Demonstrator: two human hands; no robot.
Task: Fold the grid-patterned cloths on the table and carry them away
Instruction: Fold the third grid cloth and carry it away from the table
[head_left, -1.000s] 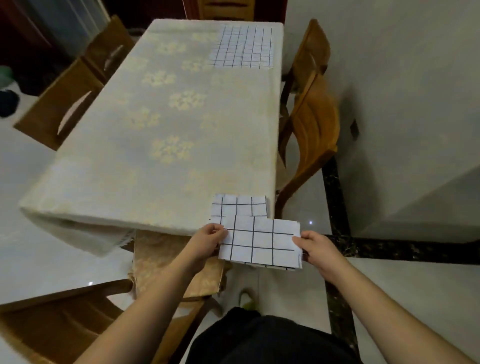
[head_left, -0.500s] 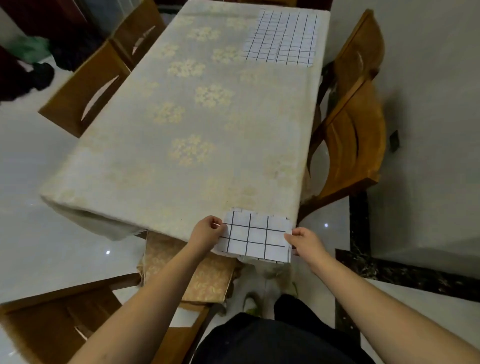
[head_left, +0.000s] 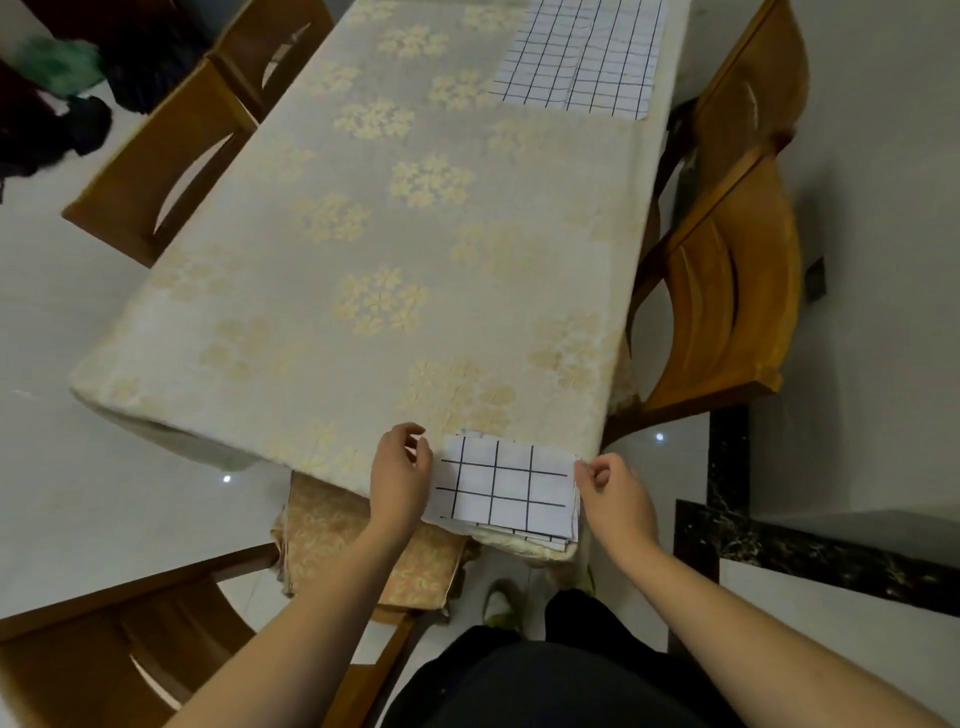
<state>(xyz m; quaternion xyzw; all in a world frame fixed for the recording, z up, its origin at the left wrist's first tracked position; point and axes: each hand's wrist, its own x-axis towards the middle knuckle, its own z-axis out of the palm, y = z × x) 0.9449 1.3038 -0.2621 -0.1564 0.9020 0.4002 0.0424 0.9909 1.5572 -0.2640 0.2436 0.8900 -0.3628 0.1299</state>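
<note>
A folded grid-patterned cloth (head_left: 509, 486) lies on top of a small stack of folded grid cloths at the table's near right corner, overhanging the edge a little. My left hand (head_left: 400, 478) hovers at its left edge with fingers loosely curled and lifted off it. Curled fingertips of my right hand (head_left: 615, 493) sit just at the cloth's right edge, holding nothing that I can see. A larger grid cloth (head_left: 579, 57) lies spread flat at the far right end of the table (head_left: 363, 234).
The table wears a cream floral tablecloth. Wooden chairs stand at the right (head_left: 727, 291), the far left (head_left: 171, 156) and the near left (head_left: 104, 660), the last with a cushion (head_left: 358, 551). Dark and green clothing (head_left: 57, 98) lies on the floor at far left.
Both hands brought the folded cloth from in front of the table onto the stack at the corner and loosened their hold. The camera has moved closer to the table.
</note>
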